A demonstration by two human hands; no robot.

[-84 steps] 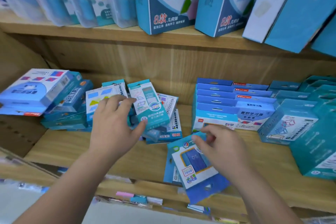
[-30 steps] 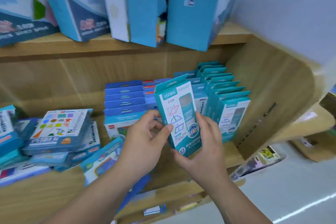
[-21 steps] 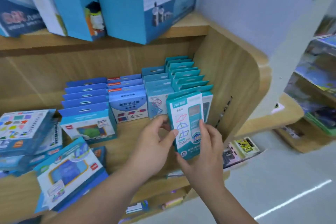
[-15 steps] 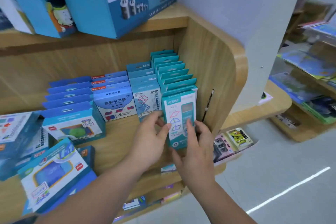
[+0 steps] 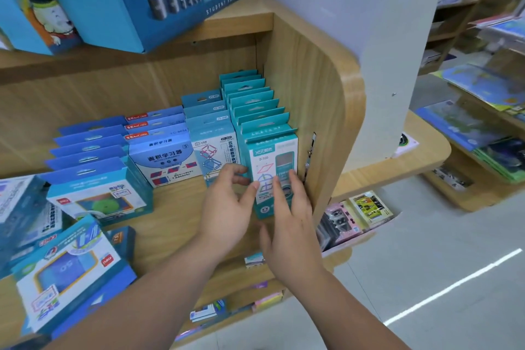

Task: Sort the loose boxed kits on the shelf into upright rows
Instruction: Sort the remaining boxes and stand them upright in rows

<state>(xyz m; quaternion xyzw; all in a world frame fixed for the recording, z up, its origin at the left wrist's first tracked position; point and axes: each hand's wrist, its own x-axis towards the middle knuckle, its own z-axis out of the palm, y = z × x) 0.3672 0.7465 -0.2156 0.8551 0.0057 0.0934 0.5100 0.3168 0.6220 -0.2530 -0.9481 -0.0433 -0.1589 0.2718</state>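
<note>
We are seating one teal cardboard kit box with a clear window and line-drawn shapes (image 5: 271, 176) at the front of the rightmost upright row of matching teal boxes (image 5: 255, 105), just beside the curved wooden side panel (image 5: 315, 99). It is standing upright on the light wooden shelf board (image 5: 170, 221), face out, and seems to be touching the box behind.

Our left hand (image 5: 227, 207) is pinching the box's left edge, thumb on the front face, fingers curled round the side. Our right hand (image 5: 292, 221) is lying flat on the front, fingers straight, pressing and wrapping nothing.

So we are judging this as the placing step, nearly finished for this box: it is looking squared with its row. Just to the left, a row of pale blue boxes with a cube-frame drawing (image 5: 211, 150) and rows of darker blue boxes (image 5: 159, 156) are standing upright too.

Sorting is looking only partly done. At the left a blue-and-white box with a yellow-framed window (image 5: 65, 273) is lying tilted at the shelf's front edge, and a leaning pile of blue boxes (image 5: 25, 207) is sitting beyond it, cut by the frame edge.

Next move, we are guessing: letting go with both hands without tipping the teal box forward, then reaching left for a loose box and matching it to its row. Nothing is standing in front of it, so a snagged finger could be pulling it over.
</note>
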